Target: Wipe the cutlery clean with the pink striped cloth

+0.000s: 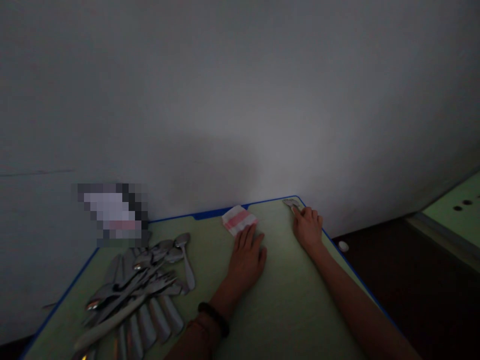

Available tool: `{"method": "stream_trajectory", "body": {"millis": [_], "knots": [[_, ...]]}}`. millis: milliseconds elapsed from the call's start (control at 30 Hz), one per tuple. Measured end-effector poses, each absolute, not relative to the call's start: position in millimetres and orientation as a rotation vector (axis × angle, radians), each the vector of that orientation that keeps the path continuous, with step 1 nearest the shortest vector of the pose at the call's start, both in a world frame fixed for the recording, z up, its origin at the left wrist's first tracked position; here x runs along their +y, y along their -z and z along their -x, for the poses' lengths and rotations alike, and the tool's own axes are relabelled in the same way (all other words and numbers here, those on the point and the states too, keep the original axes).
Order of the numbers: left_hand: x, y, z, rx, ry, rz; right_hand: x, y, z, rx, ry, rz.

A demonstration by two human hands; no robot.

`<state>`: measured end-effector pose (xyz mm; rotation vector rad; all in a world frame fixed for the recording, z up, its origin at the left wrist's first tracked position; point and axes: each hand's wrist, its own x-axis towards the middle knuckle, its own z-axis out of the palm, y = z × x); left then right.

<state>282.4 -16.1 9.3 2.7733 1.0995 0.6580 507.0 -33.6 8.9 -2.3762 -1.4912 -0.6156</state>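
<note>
A pale wall (240,100) stands behind a green, blue-edged surface (292,310) in dim light, where a person works with both arms stretched toward the far edge. A loose pile of spoons and forks (138,290) lies heaped along the left edge, handles pointing toward the near side. The left hand (247,257), a dark bracelet (214,316) at its wrist, lies flat and wide, holding nothing, its fingertips resting on the near border of a white, pink-striped napkin (237,218) that sits close to the far edge, about midway along it. The right hand (308,227) reaches into the far right corner, its forefinger touching a single fork (289,202) that lies there. The other fingers are loosely curled, and the gloom does not show whether they have closed on it. Judging from this, the fork would be best drawn by its handle, away from the corner's drop, while the flat left palm keeps the light napkin from sliding. A small white object (343,245) lies beyond the right edge, too blurred to identify.
</note>
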Motion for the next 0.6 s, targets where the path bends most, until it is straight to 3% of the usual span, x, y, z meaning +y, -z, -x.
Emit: {"method": "stream_trajectory", "body": {"millis": [367, 600], "knots": [[-18.5, -18.1, -281.8, 1.082, -0.521, -2.733, -40.0, -15.1, -492.0, -1.602, 0.529, 2.154], [-15.2, -52.8, -240.1, 0.857, -0.17, -2.756, -48.8, -11.5, -449.2, -1.914, 0.261, 1.773]]}}
